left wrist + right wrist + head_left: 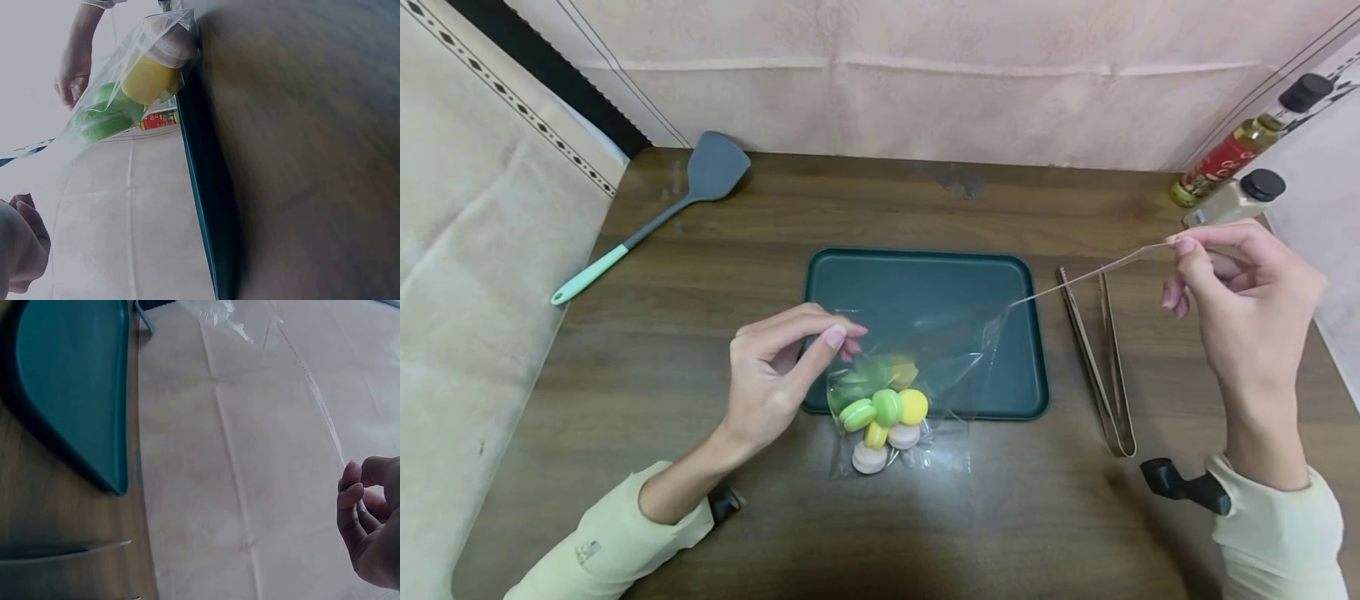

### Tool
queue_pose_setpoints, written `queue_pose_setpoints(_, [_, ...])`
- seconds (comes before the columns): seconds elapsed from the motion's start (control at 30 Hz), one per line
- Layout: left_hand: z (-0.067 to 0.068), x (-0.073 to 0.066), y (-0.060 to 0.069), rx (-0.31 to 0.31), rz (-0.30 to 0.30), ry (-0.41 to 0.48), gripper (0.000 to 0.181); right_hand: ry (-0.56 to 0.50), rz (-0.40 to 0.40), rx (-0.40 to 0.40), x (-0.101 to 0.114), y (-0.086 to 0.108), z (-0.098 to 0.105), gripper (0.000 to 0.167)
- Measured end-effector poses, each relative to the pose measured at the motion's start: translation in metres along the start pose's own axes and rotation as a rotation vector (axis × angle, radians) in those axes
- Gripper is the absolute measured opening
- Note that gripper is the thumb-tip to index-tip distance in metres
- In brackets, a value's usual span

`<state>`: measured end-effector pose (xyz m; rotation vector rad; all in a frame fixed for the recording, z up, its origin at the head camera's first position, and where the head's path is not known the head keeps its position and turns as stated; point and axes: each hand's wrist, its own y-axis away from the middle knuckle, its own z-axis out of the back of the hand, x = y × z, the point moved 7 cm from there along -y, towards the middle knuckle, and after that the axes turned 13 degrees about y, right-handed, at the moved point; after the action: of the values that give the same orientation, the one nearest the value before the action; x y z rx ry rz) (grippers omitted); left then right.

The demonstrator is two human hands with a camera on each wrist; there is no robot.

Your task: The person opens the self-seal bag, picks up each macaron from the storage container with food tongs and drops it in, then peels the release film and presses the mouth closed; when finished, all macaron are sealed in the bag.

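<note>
A clear plastic bag (955, 437) holds several green, yellow and whitish macarons (887, 407), in front of and partly over the dark teal tray (917, 271). My left hand (775, 367) pinches the bag's upper edge between thumb and fingertips; the film there is hard to see. My right hand (1247, 283), raised at the right, pinches the end of a thin clear strip (1090, 273), which runs taut to the bag's right upper corner. Red print shows along the strip (309, 381) in the right wrist view. The bag (134, 81) appears tilted in the left wrist view.
Metal tongs (1097, 367) lie right of the tray. A grey spatula (715, 167) with a mint handle lies at the back left. An oil bottle (1225, 158) and a small black-capped jar (1232, 200) stand at the back right, behind my right hand.
</note>
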<state>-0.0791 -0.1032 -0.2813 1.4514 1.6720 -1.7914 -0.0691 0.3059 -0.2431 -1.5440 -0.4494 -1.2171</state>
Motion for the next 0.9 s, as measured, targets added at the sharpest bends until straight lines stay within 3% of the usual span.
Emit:
queue_pose_setpoints(0.33, [0.0, 0.001, 0.001, -0.004, -0.002, 0.001, 0.014, 0.033, -0.154, -0.017, -0.032, -0.014, 0.018, 0.008])
queue_pose_setpoints(0.7, [-0.002, -0.002, 0.001, 0.0, -0.002, -0.033, 0.016, 0.086, -0.221, -0.058, -0.059, -0.025, 0.032, 0.011])
queue_pose_setpoints(0.9, [-0.002, -0.004, 0.001, -0.006, -0.024, -0.047, 0.018, 0.19, -0.263, -0.074, -0.07, -0.029, 0.037, 0.015])
